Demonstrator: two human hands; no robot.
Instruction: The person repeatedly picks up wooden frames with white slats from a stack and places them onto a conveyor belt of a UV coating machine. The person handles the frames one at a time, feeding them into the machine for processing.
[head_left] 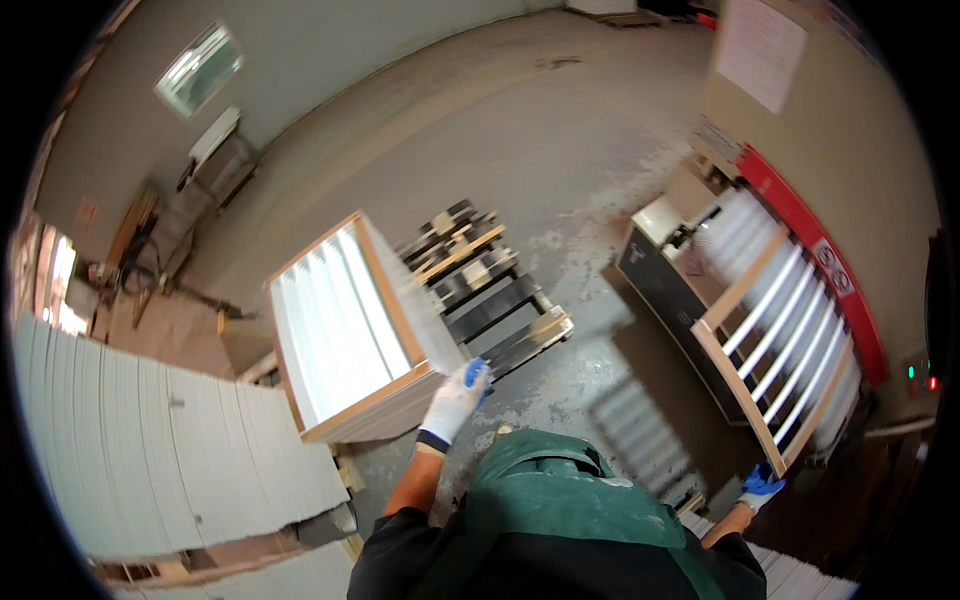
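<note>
My right hand (760, 489), in a white glove with blue coating, is closed on the near corner of a slatted frame (716, 353). The frame has light wood edges and white slats, and it is held tilted beside a machine. My left hand (455, 402), gloved the same way, is by the near right corner of a stack of framed panels (400, 310). Its fingers are blurred, and whether they touch the stack cannot be made out. On top of that stack lies a wood-edged frame with white slats (335, 325).
A dark pallet (490, 290) lies beyond the stack. At the right stands a dark-sided machine (672, 315) with a red guard (815, 265). Tall stacks of white boards (170, 430) fill the left. A small bench (218, 160) is near the far wall.
</note>
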